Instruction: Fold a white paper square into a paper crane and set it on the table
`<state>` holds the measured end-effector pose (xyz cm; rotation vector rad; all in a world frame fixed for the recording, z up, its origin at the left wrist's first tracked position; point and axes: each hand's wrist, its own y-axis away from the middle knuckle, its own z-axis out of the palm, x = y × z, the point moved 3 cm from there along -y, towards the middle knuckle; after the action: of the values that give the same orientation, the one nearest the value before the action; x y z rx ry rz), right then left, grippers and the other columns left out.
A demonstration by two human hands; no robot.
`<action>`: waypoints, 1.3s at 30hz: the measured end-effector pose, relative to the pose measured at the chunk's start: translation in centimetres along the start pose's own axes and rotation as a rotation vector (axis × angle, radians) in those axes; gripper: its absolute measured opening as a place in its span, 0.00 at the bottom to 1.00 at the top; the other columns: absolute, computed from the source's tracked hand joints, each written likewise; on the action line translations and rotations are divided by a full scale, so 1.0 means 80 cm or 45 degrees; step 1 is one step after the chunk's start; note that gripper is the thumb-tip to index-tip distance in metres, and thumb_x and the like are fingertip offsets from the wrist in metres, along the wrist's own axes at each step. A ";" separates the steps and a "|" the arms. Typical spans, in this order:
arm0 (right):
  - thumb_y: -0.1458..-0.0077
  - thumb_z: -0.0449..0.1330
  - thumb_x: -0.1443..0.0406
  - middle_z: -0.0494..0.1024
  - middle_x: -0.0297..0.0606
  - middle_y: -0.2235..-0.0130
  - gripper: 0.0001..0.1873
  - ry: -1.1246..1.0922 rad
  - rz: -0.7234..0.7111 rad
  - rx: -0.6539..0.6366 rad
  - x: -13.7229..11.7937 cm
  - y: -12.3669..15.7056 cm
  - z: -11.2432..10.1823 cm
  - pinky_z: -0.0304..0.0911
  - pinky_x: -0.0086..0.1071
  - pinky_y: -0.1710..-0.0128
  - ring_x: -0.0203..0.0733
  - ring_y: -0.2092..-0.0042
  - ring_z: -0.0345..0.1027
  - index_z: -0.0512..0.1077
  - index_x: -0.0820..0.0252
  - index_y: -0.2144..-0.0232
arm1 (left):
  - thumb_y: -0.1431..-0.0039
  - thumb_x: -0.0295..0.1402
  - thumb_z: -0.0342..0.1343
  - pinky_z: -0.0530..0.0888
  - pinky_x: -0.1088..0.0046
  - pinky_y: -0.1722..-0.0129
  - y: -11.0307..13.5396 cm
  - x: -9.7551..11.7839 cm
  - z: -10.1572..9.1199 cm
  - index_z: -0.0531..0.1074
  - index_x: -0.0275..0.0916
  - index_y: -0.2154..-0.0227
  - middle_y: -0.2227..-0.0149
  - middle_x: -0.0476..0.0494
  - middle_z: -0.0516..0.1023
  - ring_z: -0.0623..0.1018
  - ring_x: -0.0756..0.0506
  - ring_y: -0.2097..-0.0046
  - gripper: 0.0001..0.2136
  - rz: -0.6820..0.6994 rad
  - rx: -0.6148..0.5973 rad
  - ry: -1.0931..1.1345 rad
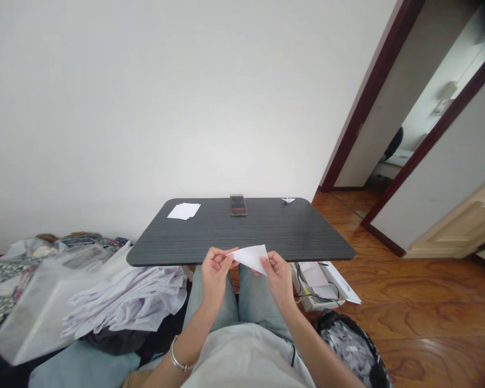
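A white piece of paper [250, 256], folded to a narrow point on its left, is held up just in front of the table's near edge. My left hand [217, 265] pinches the pointed end between thumb and fingers. On the wider right end, my right hand [275, 267] grips with the thumb on top and the fingers behind, mostly hidden. Below the hands are my legs in light blue jeans. At the back left of the dark table [210, 234] lies a small stack of white paper sheets [184, 210]. A small folded paper crane [288, 200] stands at the back right.
A phone [238, 205] rests at the table's back middle, by the white wall. Folded white cloth [133, 302] and other clothes pile up on the left. Right of my legs are a box with cables [321, 288] and a black-lined bin [353, 345] holding paper scraps.
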<state>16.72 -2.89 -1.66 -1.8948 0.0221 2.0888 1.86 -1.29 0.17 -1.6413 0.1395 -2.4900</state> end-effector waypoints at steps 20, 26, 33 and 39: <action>0.49 0.56 0.54 0.66 0.29 0.81 0.14 0.104 -0.115 0.089 -0.004 0.004 -0.002 0.51 0.27 0.78 0.35 0.78 0.56 0.65 0.58 0.76 | 0.58 0.32 0.65 0.74 0.77 0.66 0.000 0.000 0.004 0.72 0.35 0.68 0.73 0.49 0.77 0.76 0.52 0.70 0.13 -0.190 -0.041 0.121; 0.49 0.57 0.55 0.67 0.30 0.80 0.14 0.063 -0.117 0.079 -0.005 0.004 -0.001 0.51 0.27 0.78 0.34 0.78 0.57 0.65 0.59 0.76 | 0.59 0.32 0.66 0.74 0.76 0.67 0.001 0.001 0.013 0.72 0.34 0.72 0.73 0.48 0.78 0.76 0.50 0.70 0.11 -0.219 -0.061 0.079; 0.52 0.60 0.55 0.70 0.30 0.80 0.14 -0.067 -0.086 0.059 -0.003 0.001 0.000 0.55 0.27 0.77 0.35 0.77 0.61 0.67 0.60 0.75 | 0.60 0.32 0.66 0.74 0.77 0.68 0.001 -0.002 0.010 0.74 0.34 0.72 0.73 0.48 0.79 0.77 0.51 0.70 0.11 -0.205 -0.027 0.097; 0.53 0.62 0.57 0.73 0.32 0.79 0.12 -0.160 -0.059 0.034 -0.004 0.001 0.001 0.56 0.27 0.76 0.36 0.77 0.63 0.68 0.60 0.74 | 0.58 0.31 0.65 0.74 0.78 0.68 0.001 -0.004 0.009 0.74 0.34 0.71 0.73 0.48 0.79 0.77 0.52 0.70 0.10 -0.204 -0.041 0.111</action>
<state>16.67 -3.00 -1.35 -1.7289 -0.0221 2.1614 2.66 -1.29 0.16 -1.6164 0.0605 -2.6926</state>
